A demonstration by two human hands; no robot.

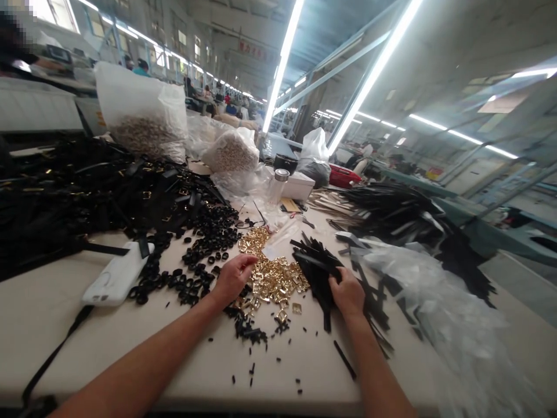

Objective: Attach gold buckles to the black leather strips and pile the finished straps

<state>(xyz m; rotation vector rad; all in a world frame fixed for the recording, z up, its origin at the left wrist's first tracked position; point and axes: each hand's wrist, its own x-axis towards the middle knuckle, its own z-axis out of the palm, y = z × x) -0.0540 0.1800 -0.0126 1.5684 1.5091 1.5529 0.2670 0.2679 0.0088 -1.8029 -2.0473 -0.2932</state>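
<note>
My left hand (234,280) hovers at the left edge of a heap of gold buckles (278,280), thumb and fingers pinched together; whatever lies between the fingertips is too small to make out. On the other side, my right hand (349,292) closes on a black strap (324,262) at a fanned bundle of black straps (317,281). Small black strap loops (203,247) lie scattered left of the buckles. Short black bits (249,330) are strewn nearer to me, below the heap.
A big pile of buckled black straps (87,197) covers the left of the table (183,360). A white power bank (117,276) lies before it. Clear plastic (439,296) and more black strips (404,215) spread at right. Behind stand filled bags (143,116) and a jar (279,184).
</note>
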